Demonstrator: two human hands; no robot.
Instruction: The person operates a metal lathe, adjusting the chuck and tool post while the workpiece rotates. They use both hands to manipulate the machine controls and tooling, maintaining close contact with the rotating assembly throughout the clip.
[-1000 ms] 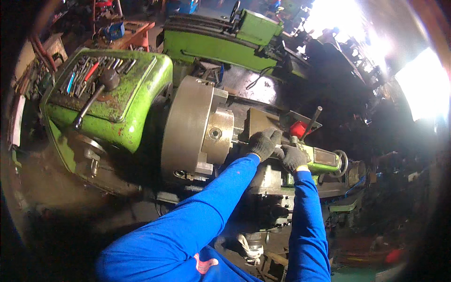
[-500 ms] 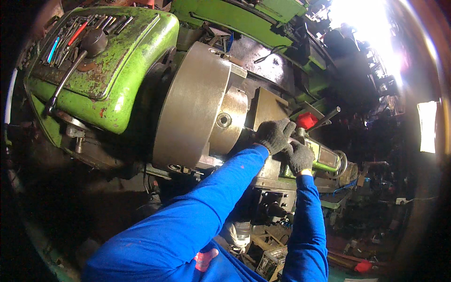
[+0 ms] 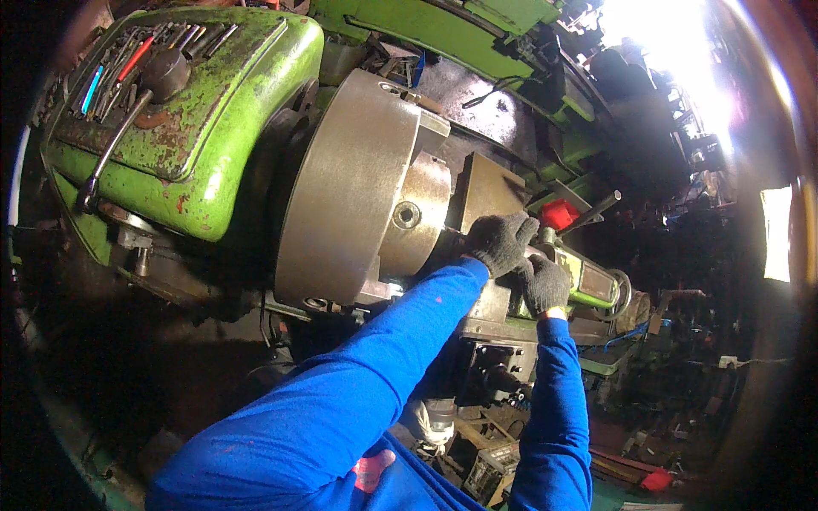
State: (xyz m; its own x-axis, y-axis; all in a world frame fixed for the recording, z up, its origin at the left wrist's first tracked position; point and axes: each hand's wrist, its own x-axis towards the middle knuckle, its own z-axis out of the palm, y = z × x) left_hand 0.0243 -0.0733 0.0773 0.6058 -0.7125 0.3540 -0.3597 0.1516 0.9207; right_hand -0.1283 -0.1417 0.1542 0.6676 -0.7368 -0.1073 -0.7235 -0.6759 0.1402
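Observation:
Both my hands wear dark grey knitted gloves and meet at a big green lathe, between its chuck and tailstock. My left hand is closed, fingers bent, just right of a smaller steel cylinder that sits at the large chuck's face. Close beside it, my right hand is curled at the near end of the tailstock. Whatever lies within the fingers is hidden by the gloves. A red object and a metal lever are just beyond my hands.
Left of the chuck, the green headstock carries several hand tools and a long-handled lever. A steel plate stands behind my left hand. The tailstock handwheel is at right. Below are a tool carriage and a wooden crate.
The hands hold nearly the same place and pose. The view has shifted very slightly; no clear movement of the machine parts shows.

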